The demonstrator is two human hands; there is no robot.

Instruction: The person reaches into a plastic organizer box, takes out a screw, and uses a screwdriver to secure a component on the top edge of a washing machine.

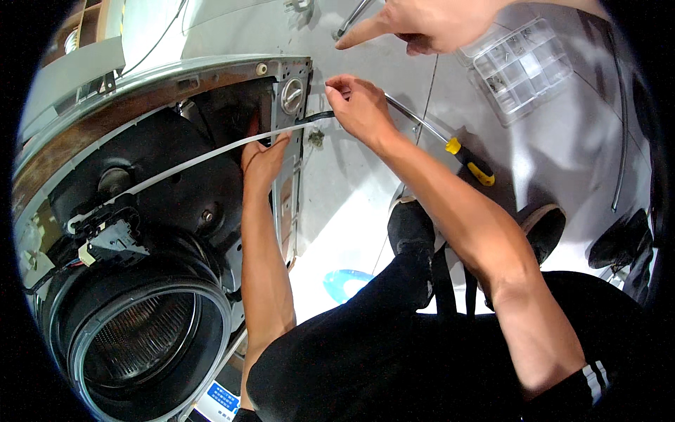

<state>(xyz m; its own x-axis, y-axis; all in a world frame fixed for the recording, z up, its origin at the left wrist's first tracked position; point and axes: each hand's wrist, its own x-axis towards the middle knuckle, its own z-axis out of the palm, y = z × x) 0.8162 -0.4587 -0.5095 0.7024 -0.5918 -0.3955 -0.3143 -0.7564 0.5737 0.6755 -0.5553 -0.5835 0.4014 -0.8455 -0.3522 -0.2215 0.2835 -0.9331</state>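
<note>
An opened front-loading washing machine lies at the left, its drum mouth [156, 344] facing up. My left hand [263, 160] reaches in beside the machine's perforated metal edge [287, 176]; a pale strip [204, 157] and the dark interior hide its fingertips. Close by is a round, light-coloured filter cap [292, 96]. My right hand [360, 109] is closed just outside that edge, with a short black hose [318, 117] running into it from the machine. Above it, another person's hand [436, 24] points with one finger.
A screwdriver [470, 160] with a yellow and black handle lies on the tiled floor [337, 183]. Beyond it sits a clear compartment box [524, 70] with small parts. A dark thin tube [622, 141] lies at the right. Shoes [411, 225] stand near my knees.
</note>
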